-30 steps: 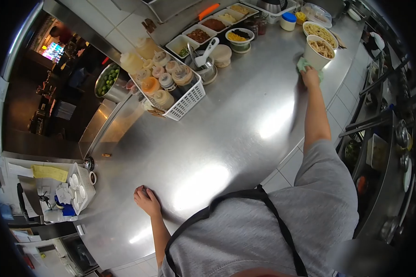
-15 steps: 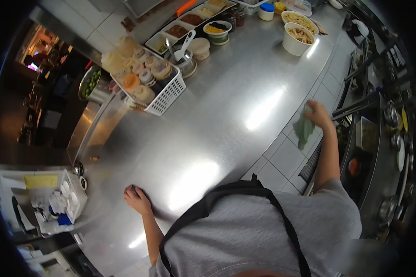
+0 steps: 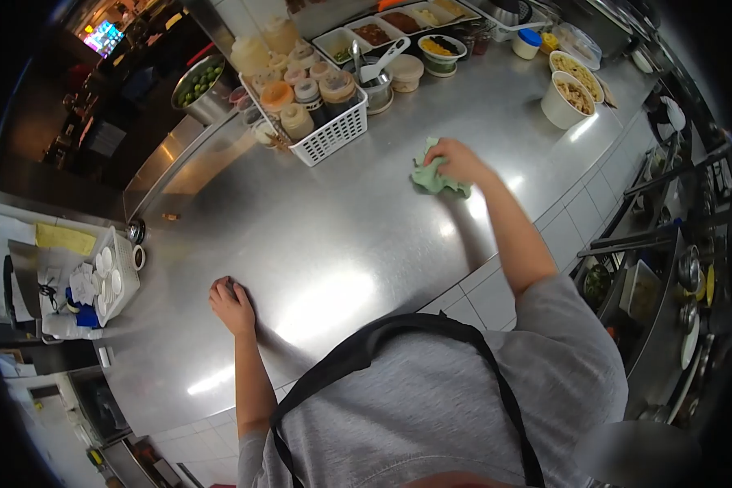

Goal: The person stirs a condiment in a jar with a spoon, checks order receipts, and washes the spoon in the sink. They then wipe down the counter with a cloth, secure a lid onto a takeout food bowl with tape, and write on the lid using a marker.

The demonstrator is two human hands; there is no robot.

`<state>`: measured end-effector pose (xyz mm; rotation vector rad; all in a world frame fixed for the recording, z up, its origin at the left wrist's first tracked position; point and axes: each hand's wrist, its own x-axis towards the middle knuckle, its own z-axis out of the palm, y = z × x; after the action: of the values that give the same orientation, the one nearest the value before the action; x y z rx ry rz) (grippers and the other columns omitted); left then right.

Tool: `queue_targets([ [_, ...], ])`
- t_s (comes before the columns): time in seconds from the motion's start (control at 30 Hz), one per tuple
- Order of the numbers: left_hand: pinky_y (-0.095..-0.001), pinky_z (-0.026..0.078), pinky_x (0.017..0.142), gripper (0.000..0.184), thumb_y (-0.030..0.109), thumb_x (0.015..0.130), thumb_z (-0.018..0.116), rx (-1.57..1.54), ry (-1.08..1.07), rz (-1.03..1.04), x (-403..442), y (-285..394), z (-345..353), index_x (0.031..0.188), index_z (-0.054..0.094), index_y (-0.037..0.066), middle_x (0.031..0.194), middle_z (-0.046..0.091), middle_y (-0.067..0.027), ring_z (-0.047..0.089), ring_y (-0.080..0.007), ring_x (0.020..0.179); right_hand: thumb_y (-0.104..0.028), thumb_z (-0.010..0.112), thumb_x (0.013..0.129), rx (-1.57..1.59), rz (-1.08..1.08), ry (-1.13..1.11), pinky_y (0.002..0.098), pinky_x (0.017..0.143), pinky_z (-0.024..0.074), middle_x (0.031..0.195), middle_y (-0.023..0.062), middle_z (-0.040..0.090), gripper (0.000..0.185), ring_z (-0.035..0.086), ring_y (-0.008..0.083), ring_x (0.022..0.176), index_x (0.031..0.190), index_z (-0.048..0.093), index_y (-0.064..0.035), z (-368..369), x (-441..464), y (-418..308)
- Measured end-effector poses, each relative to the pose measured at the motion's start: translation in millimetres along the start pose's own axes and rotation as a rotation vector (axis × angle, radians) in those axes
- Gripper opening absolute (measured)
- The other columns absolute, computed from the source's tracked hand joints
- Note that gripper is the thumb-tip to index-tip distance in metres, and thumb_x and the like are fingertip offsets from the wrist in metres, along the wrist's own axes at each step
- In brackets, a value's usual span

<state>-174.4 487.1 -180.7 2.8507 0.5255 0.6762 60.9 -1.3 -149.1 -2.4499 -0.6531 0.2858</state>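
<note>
A pale green cloth is bunched in my right hand, with its loose folds hanging at the steel counter's surface, right of the white basket. My fingers are wrapped round the cloth. My left hand rests on the counter at the near left, its fingers curled in. Something small and dark shows between thumb and fingers, too little of it to name.
Squeeze bottles and jars fill the basket. Behind it stand a tub with a white-handled utensil and several topping trays. Paper bowls of food stand at the back right. A crate with cups is at the far left.
My right hand has swung the cloth from beyond the counter's right edge to over the counter, moving left. The left hand stays on the counter. The whole view has shifted.
</note>
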Motion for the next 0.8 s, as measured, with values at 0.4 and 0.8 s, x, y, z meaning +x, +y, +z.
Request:
queue_targets([
  [0.4, -0.0409, 0.034, 0.087, 0.025, 0.017, 0.079, 0.051, 0.010, 0.015, -0.062, 6, 1, 1, 0.103, 0.052, 0.008, 0.110, 0.050, -0.0092, 0.044, -0.0295, 0.103, -0.011, 0.062, 0.065, -0.353, -0.145, 0.022, 0.0358, 0.083, 0.0434, 0.106, 0.0075, 0.053, 0.031, 0.047, 0.0296, 0.103, 0.095, 0.064, -0.0190, 20, 77, -12],
  [0.8, -0.0414, 0.033, 0.089, 0.029, 0.014, 0.078, 0.053, -0.133, 0.064, -0.057, 3, -4, -9, 0.106, 0.050, 0.008, 0.116, 0.046, -0.0106, 0.043, -0.0292, 0.106, -0.008, 0.069, 0.066, 0.332, -0.063, -1.149, 0.0282, 0.073, 0.0449, 0.089, 0.0020, 0.059, 0.028, 0.056, 0.0141, 0.081, 0.093, 0.061, -0.0090, 60, -84, -141],
])
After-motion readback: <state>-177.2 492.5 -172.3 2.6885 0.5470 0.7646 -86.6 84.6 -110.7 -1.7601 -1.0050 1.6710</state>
